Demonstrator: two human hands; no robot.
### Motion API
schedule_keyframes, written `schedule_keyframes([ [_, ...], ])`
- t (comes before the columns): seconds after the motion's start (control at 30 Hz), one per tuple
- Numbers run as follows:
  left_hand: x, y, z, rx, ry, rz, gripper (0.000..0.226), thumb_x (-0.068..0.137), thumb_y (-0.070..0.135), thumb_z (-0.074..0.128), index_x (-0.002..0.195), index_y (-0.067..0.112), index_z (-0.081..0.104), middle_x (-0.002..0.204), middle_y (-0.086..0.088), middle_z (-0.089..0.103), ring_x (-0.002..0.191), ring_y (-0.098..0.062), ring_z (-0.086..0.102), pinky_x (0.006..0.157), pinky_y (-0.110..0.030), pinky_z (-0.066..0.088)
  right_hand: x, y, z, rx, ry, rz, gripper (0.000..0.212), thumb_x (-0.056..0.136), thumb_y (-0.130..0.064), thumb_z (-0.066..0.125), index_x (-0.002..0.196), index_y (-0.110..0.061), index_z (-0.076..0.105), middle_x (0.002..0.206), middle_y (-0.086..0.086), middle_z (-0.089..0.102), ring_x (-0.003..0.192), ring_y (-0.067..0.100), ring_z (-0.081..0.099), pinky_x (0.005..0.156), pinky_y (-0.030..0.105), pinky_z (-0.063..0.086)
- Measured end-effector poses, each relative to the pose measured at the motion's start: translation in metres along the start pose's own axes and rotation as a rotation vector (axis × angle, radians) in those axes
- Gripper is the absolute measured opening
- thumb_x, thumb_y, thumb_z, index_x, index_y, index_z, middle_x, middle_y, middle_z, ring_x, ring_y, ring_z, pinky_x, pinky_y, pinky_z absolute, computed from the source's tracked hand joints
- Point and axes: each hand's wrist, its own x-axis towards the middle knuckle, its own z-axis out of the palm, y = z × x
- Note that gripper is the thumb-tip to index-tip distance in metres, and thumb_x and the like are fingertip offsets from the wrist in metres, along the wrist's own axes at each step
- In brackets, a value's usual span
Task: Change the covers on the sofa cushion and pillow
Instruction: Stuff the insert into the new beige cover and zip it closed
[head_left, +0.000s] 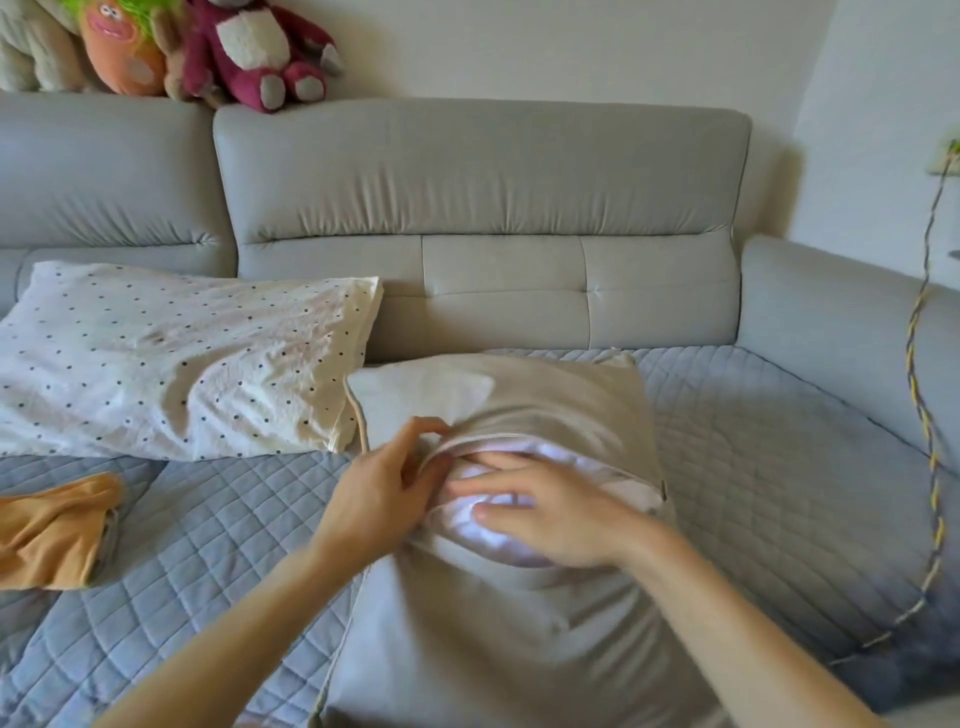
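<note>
One beige cushion (519, 649) fills the lower centre, its bottom edge cut off; one dotted pillow (171, 358) lies centre left; one orange cover (52, 530) is cropped at the left edge; two hands: left hand (384, 493) pinches the cushion's open cover edge, right hand (550, 514) rests flat-fingered on its white insert (498, 543).

Home living room: grey sofa (483, 171), plush toys (249, 47) on its backrest.

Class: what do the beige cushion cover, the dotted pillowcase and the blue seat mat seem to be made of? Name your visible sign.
Beige cushion cover: smooth matte woven cloth, probably cotton or polyester; it drapes in soft folds.
Dotted pillowcase: thin crinkled fabric, likely cotton; fine wrinkles all over.
Blue seat mat: padded quilted textile; stitched diamond pattern.
</note>
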Motion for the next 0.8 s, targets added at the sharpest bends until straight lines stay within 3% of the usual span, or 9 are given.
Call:
schedule_keyframes([
  [0.13, -0.04, 0.004, 0.001, 0.197, -0.001, 0.263, 0.049, 0.077, 0.033, 0.05, 0.125, 0.044, 0.052, 0.098, 0.031, 0.052, 0.075, -0.004, 0.052, 0.053, -0.019, 0.042, -0.056, -0.017, -0.053, 0.398, 0.132, 0.096, 0.019, 0.094, -0.018, 0.063, 0.11, -0.02, 0.074, 0.105, -0.003, 0.075, 0.097, 0.014, 0.072, 0.082, 0.021, 0.054],
  [0.2, -0.05, -0.004, 0.0, 0.178, -0.034, 0.275, 0.054, 0.075, 0.032, 0.048, 0.127, 0.045, 0.052, 0.105, 0.036, 0.049, 0.078, 0.003, 0.053, 0.055, -0.01, 0.04, -0.063, -0.005, -0.068, 0.388, 0.442, 0.172, 0.012, 0.092, -0.027, 0.065, 0.098, -0.023, 0.075, 0.097, -0.001, 0.076, 0.077, 0.017, 0.074, 0.062, 0.018, 0.051],
  [0.3, -0.057, -0.008, -0.012, 0.011, -0.125, 0.174, 0.063, 0.071, 0.025, 0.05, 0.127, 0.054, 0.049, 0.087, 0.029, 0.054, 0.074, 0.008, 0.05, 0.065, -0.007, 0.039, -0.049, 0.032, -0.073, 0.265, 0.745, 0.417, 0.056, 0.078, -0.065, 0.069, 0.121, -0.03, 0.063, 0.13, -0.007, 0.064, 0.11, 0.005, 0.063, 0.09, 0.019, 0.046],
  [0.37, -0.056, -0.007, -0.021, -0.126, -0.24, 0.09, 0.067, 0.068, 0.017, 0.054, 0.123, 0.055, 0.054, 0.078, 0.01, 0.055, 0.072, -0.004, 0.053, 0.07, -0.014, 0.041, -0.037, 0.047, -0.07, 0.527, 0.66, 0.59, 0.09, 0.068, -0.073, 0.071, 0.139, -0.02, 0.052, 0.139, -0.006, 0.056, 0.123, 0.014, 0.057, 0.098, 0.029, 0.044],
  [0.43, -0.046, 0.0, -0.034, -0.398, -0.332, -0.057, 0.054, 0.067, 0.016, 0.055, 0.113, 0.044, 0.067, 0.075, 0.005, 0.06, 0.072, -0.01, 0.055, 0.072, -0.023, 0.043, -0.027, 0.055, -0.066, 0.761, 0.568, 0.584, 0.081, 0.061, -0.068, 0.078, 0.124, -0.019, 0.063, 0.118, -0.003, 0.07, 0.104, 0.016, 0.069, 0.088, 0.033, 0.052],
  [0.5, -0.025, 0.004, -0.043, -0.546, -0.168, -0.194, 0.029, 0.074, 0.038, 0.059, 0.1, 0.035, 0.071, 0.09, 0.004, 0.069, 0.084, -0.017, 0.061, 0.075, -0.024, 0.045, -0.021, 0.058, -0.063, 0.749, 0.604, 0.558, 0.076, 0.056, -0.062, 0.084, 0.116, -0.02, 0.066, 0.105, -0.002, 0.075, 0.095, 0.018, 0.072, 0.087, 0.035, 0.055],
  [0.63, 0.019, 0.001, -0.037, -0.371, 0.1, -0.568, 0.093, 0.061, 0.084, 0.065, 0.137, 0.038, 0.038, 0.145, -0.012, 0.033, 0.129, -0.033, 0.043, 0.109, -0.048, 0.039, -0.018, 0.055, -0.068, 0.887, 0.552, 0.48, 0.063, 0.064, -0.058, 0.08, 0.113, -0.019, 0.071, 0.107, 0.003, 0.075, 0.097, 0.019, 0.072, 0.089, 0.035, 0.053],
  [0.7, 0.031, 0.003, -0.025, -0.495, 0.093, -0.679, 0.119, 0.055, 0.08, 0.074, 0.15, 0.033, 0.02, 0.152, -0.008, 0.028, 0.135, -0.03, 0.038, 0.115, -0.047, 0.031, -0.019, 0.055, -0.074, 0.985, 0.518, 0.454, 0.056, 0.073, -0.063, 0.071, 0.111, -0.021, 0.073, 0.106, 0.002, 0.076, 0.098, 0.017, 0.072, 0.089, 0.035, 0.052],
  [0.8, 0.031, -0.001, -0.008, -0.65, 0.139, -0.613, 0.106, 0.07, 0.046, 0.086, 0.151, 0.025, 0.021, 0.139, -0.001, 0.044, 0.118, -0.019, 0.047, 0.11, -0.037, 0.037, -0.009, 0.06, -0.075, 0.804, 0.655, 0.532, 0.043, 0.073, -0.051, 0.079, 0.1, -0.019, 0.072, 0.097, 0.003, 0.076, 0.091, 0.02, 0.072, 0.077, 0.031, 0.053],
])
